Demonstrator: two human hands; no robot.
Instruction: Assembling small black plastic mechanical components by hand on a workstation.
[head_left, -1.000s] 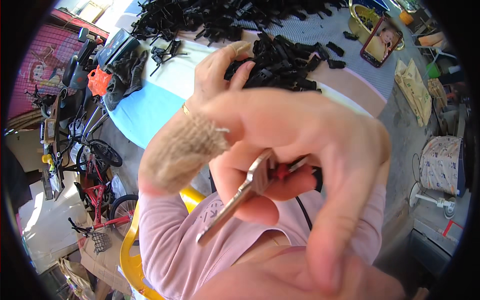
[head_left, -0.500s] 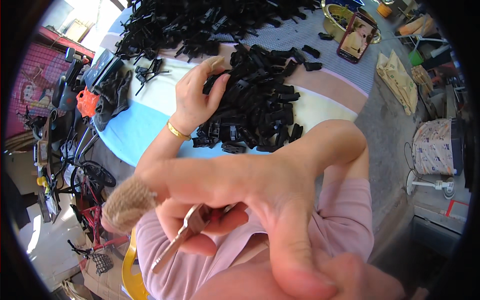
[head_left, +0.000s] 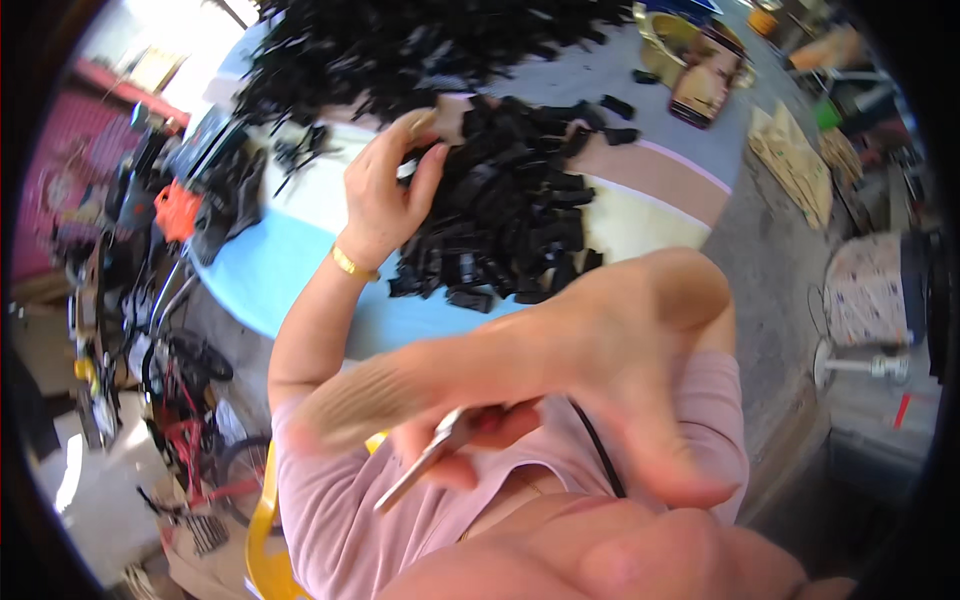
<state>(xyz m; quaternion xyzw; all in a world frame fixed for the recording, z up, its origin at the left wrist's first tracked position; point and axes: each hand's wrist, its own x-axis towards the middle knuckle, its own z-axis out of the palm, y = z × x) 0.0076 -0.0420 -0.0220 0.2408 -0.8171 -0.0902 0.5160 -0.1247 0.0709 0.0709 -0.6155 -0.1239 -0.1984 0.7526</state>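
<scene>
Head view: the metal tool (head_left: pixel 432 452) had swung rightward, below the nearer pile of black parts (head_left: pixel 490 215).
The right hand (head_left: pixel 590 345) gripped it in curled lower fingers; the left hand (head_left: pixel 387 195) stayed at the pile's left edge, fingers curled, grip unclear.

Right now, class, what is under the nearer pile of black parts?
Striped tablecloth shows around the black pile: light blue in front, cream and brown to the right. Whatever is directly beneath is covered; the left hand hides a little too.
</scene>
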